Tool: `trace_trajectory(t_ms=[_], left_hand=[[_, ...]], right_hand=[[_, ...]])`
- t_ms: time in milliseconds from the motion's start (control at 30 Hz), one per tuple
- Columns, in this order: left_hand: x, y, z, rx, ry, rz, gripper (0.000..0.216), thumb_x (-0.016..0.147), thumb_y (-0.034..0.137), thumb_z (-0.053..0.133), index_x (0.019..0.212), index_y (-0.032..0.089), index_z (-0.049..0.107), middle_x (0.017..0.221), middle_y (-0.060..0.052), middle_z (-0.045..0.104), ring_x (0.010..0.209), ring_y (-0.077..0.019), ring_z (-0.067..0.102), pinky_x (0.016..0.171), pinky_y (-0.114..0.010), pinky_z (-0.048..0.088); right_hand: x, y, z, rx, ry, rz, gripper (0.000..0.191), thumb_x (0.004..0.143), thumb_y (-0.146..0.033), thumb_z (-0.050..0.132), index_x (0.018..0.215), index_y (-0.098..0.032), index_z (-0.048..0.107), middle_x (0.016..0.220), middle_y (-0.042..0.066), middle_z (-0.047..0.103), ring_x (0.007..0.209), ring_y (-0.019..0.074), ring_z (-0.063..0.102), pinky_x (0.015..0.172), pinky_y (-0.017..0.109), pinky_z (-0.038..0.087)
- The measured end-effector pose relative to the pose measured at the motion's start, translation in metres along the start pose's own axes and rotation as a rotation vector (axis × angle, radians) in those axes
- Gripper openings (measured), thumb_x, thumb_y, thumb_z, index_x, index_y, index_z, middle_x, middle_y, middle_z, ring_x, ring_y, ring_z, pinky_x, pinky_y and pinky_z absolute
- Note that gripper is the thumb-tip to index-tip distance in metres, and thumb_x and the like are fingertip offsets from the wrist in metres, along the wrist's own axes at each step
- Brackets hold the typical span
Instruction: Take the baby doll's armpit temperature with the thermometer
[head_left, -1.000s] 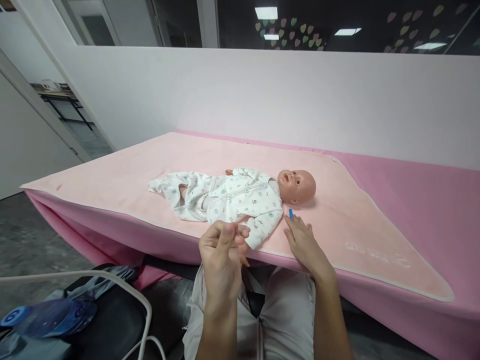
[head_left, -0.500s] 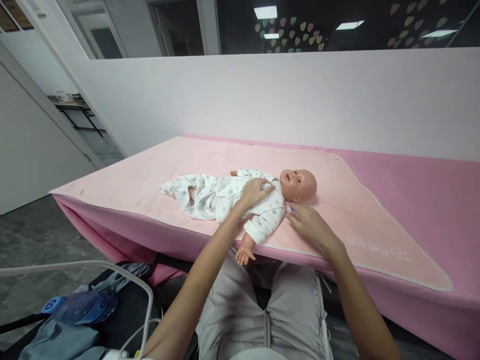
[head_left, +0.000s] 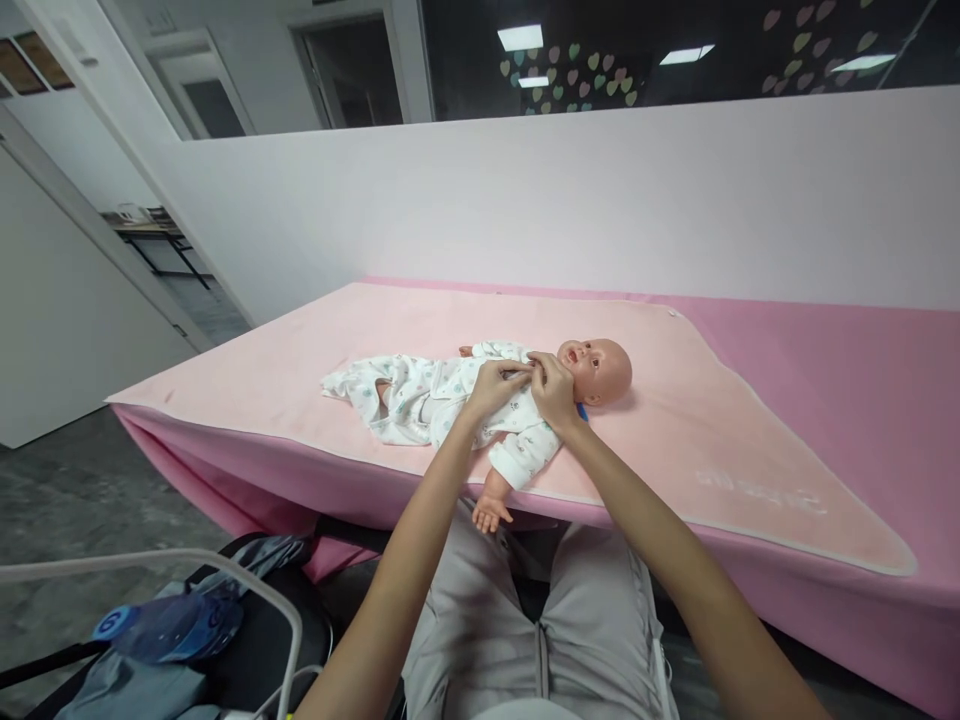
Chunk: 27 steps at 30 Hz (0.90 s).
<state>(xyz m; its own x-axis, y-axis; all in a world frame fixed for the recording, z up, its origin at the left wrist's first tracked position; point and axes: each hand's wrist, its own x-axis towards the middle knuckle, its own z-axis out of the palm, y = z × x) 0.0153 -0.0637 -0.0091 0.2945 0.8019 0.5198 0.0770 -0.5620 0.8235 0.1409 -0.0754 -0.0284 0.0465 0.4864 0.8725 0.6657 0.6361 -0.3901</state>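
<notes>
A baby doll [head_left: 602,372] lies on its back with its head to the right, dressed in a white patterned baby outfit [head_left: 410,387]. My left hand [head_left: 496,388] is at the doll's upper chest, fingers pinched on the cloth. Meeting it just below the doll's chin, my right hand [head_left: 553,390] has its fingertips closed on the outfit's front near the neck. The exact bit of cloth between the fingertips is hidden. A small blue thing [head_left: 582,411] shows by the doll's neck. One doll arm [head_left: 493,502] hangs over the near edge.
Under the doll is a light pink mat [head_left: 720,420] on a darker pink cover [head_left: 847,380]. A white wall [head_left: 480,200] rises behind. At lower left, a chair [head_left: 277,610] holds a plastic bottle [head_left: 169,628] and grey cloth [head_left: 135,685], with a pale cable [head_left: 289,600] crossing in front.
My right hand has moved left from the mat beside the doll's neck onto the outfit's front, meeting my left hand. The left hand has shifted slightly left. The view has tilted a little.
</notes>
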Motion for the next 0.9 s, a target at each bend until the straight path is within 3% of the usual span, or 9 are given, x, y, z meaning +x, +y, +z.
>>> trace_trajectory(t_ms=[100, 267, 600, 900], left_hand=[[-0.001, 0.001, 0.002, -0.106, 0.027, -0.02, 0.028, 0.068, 0.024, 0.067, 0.093, 0.013, 0.068, 0.085, -0.009, 0.07, 0.08, -0.0199, 0.064, 0.077, -0.032, 0.048], [0.0, 0.001, 0.001, -0.278, -0.014, -0.073, 0.04, 0.069, 0.024, 0.067, 0.107, 0.014, 0.06, 0.08, -0.006, 0.068, 0.076, -0.0169, 0.063, 0.072, -0.029, 0.048], [0.004, -0.004, 0.003, -0.265, 0.023, -0.015, 0.025, 0.07, 0.024, 0.066, 0.093, 0.015, 0.06, 0.075, -0.002, 0.061, 0.072, -0.0136, 0.058, 0.066, -0.024, 0.046], [0.004, -0.002, 0.001, -0.233, 0.032, -0.069, 0.027, 0.072, 0.025, 0.061, 0.097, 0.017, 0.058, 0.074, -0.001, 0.061, 0.072, -0.0133, 0.057, 0.068, -0.024, 0.045]], right_hand=[[-0.003, -0.003, -0.004, 0.014, 0.079, -0.038, 0.027, 0.078, -0.01, 0.037, 0.097, -0.018, 0.055, 0.09, 0.007, 0.063, 0.083, 0.0181, 0.059, 0.075, 0.033, 0.05], [-0.002, -0.009, -0.007, 0.028, 0.053, -0.085, 0.037, 0.071, -0.007, 0.04, 0.105, -0.018, 0.051, 0.099, 0.009, 0.058, 0.087, 0.0197, 0.056, 0.077, 0.035, 0.05], [-0.001, -0.009, -0.006, 0.011, -0.062, -0.123, 0.047, 0.065, -0.006, 0.041, 0.109, -0.018, 0.048, 0.105, 0.01, 0.056, 0.1, 0.0231, 0.052, 0.087, 0.04, 0.046], [-0.003, -0.011, -0.007, -0.047, -0.128, -0.085, 0.035, 0.075, -0.01, 0.037, 0.104, -0.02, 0.053, 0.105, 0.009, 0.059, 0.103, 0.0222, 0.052, 0.091, 0.039, 0.042]])
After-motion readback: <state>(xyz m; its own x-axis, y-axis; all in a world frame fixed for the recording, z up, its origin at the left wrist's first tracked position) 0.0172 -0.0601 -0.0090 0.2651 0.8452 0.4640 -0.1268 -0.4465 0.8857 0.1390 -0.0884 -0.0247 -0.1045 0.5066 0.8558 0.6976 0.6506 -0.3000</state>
